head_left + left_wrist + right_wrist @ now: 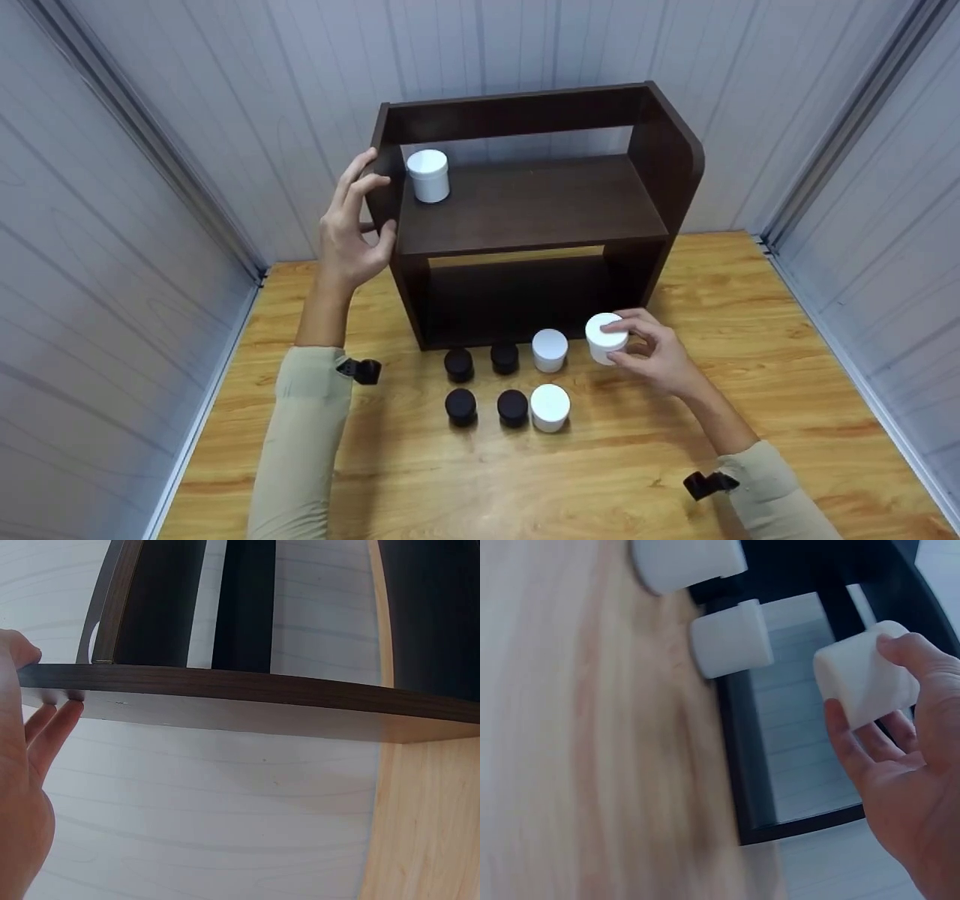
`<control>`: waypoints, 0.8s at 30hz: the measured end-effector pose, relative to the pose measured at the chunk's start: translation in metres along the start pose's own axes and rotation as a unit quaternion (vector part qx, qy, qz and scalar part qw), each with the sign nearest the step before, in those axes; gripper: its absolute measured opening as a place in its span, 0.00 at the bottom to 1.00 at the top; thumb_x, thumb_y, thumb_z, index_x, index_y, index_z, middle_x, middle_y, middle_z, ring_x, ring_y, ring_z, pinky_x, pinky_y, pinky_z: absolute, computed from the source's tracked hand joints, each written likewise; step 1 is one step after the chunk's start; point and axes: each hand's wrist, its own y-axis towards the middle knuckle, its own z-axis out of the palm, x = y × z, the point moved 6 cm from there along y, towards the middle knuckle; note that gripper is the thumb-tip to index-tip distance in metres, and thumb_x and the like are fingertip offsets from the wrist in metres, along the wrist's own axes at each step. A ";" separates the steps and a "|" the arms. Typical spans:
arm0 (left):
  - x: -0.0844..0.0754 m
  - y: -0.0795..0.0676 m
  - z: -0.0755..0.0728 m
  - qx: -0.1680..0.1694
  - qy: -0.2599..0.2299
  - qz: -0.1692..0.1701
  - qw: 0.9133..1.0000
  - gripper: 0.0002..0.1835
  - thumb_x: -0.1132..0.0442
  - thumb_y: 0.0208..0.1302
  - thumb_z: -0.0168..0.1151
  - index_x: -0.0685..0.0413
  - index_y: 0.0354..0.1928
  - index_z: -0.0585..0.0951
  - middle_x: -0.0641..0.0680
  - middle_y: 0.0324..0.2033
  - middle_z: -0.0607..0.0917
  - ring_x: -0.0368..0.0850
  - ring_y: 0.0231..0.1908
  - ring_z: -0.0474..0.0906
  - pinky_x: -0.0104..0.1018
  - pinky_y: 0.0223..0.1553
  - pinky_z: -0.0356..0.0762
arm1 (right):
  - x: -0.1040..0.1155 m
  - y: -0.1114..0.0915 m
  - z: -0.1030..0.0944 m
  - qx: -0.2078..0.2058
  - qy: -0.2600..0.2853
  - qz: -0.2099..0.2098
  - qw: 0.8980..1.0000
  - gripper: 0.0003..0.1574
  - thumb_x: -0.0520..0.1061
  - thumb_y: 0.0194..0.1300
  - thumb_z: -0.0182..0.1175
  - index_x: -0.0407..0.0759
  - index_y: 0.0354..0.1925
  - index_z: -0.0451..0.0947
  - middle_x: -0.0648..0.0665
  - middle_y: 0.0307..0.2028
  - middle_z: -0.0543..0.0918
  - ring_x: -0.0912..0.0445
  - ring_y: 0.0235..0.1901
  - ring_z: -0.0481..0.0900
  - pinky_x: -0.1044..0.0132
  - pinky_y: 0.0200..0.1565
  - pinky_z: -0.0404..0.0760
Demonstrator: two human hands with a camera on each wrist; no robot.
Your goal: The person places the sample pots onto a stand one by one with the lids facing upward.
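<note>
My right hand (660, 356) pinches a white lidded jar (604, 341) between thumb and fingers, held off the table at the front right of the dark brown shelf (525, 244). In the right wrist view the same jar (866, 675) is tilted by the camera angle. My left hand (352, 232) grips the shelf's left side panel, with digits on both faces of the board (225, 682). Inside the upper tier, at its left end, another white jar (429, 177) stands upright. Two more white jars, one behind (550, 349) and one in front (550, 409), stand on the table.
Several small black jars (460, 407) stand in two rows left of the white jars, before the shelf's lower tier (517, 300). The wooden table (480, 480) meets pale panel walls (150, 225) on the left, right and back.
</note>
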 end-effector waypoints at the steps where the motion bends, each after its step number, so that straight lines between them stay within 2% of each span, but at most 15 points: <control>1: 0.000 0.000 0.000 0.001 -0.002 0.000 1.000 0.28 0.74 0.62 0.65 0.56 0.66 0.81 0.56 0.82 0.76 0.53 0.78 0.78 0.25 0.41 0.81 | 0.003 0.001 0.000 0.006 -0.001 -0.002 1.000 0.25 0.18 0.60 0.72 0.21 0.56 0.84 0.50 0.61 0.80 0.66 0.58 0.85 0.73 0.53 0.91; 4: 0.000 0.000 0.000 0.001 -0.005 -0.001 1.000 0.28 0.74 0.62 0.65 0.56 0.66 0.81 0.56 0.83 0.76 0.53 0.80 0.77 0.36 0.50 0.80 | 0.013 0.004 0.001 0.022 -0.005 -0.009 1.000 0.24 0.19 0.62 0.71 0.22 0.57 0.84 0.51 0.61 0.80 0.66 0.58 0.86 0.73 0.53 0.91; 7: 0.001 0.000 0.000 -0.002 -0.007 0.000 1.000 0.28 0.73 0.62 0.65 0.57 0.66 0.81 0.57 0.82 0.76 0.53 0.80 0.76 0.42 0.51 0.79 | 0.023 0.008 0.002 0.038 -0.008 -0.017 0.999 0.24 0.20 0.63 0.71 0.22 0.58 0.84 0.52 0.61 0.80 0.66 0.59 0.86 0.73 0.54 0.90; 11: 0.002 0.000 0.001 -0.006 -0.010 -0.002 1.000 0.28 0.74 0.61 0.64 0.57 0.65 0.81 0.58 0.81 0.77 0.54 0.81 0.76 0.38 0.49 0.78 | 0.038 0.013 0.005 0.053 -0.009 -0.028 0.998 0.23 0.20 0.64 0.70 0.23 0.58 0.84 0.52 0.62 0.80 0.65 0.59 0.86 0.72 0.53 0.91; 15: 0.002 -0.001 0.001 -0.009 -0.016 0.001 1.000 0.30 0.75 0.60 0.64 0.57 0.67 0.81 0.58 0.81 0.77 0.55 0.82 0.74 0.35 0.55 0.79 | 0.054 0.018 0.006 0.059 -0.013 -0.042 0.997 0.24 0.20 0.64 0.70 0.25 0.58 0.85 0.53 0.63 0.80 0.64 0.59 0.85 0.73 0.52 0.91; 18: 0.001 -0.002 0.000 -0.009 -0.019 0.009 1.000 0.33 0.76 0.61 0.65 0.55 0.70 0.80 0.59 0.81 0.77 0.56 0.82 0.74 0.31 0.54 0.79 | 0.065 0.021 0.008 0.065 -0.020 -0.048 0.997 0.24 0.20 0.64 0.71 0.26 0.58 0.85 0.55 0.64 0.80 0.64 0.60 0.84 0.73 0.53 0.91; 22: 0.000 -0.003 -0.002 -0.011 -0.019 0.021 1.000 0.34 0.76 0.62 0.67 0.54 0.72 0.77 0.60 0.81 0.77 0.56 0.81 0.75 0.22 0.44 0.81 | 0.076 0.027 0.011 0.074 -0.025 -0.052 0.996 0.25 0.20 0.63 0.71 0.26 0.58 0.86 0.56 0.65 0.80 0.64 0.61 0.83 0.72 0.52 0.92; 24: 0.000 -0.004 -0.003 -0.013 -0.017 0.024 0.999 0.34 0.75 0.63 0.67 0.54 0.72 0.76 0.60 0.81 0.78 0.56 0.81 0.75 0.21 0.43 0.82 | 0.081 0.030 0.012 0.079 -0.024 -0.056 0.995 0.24 0.20 0.64 0.70 0.26 0.58 0.85 0.55 0.65 0.79 0.63 0.61 0.83 0.72 0.52 0.91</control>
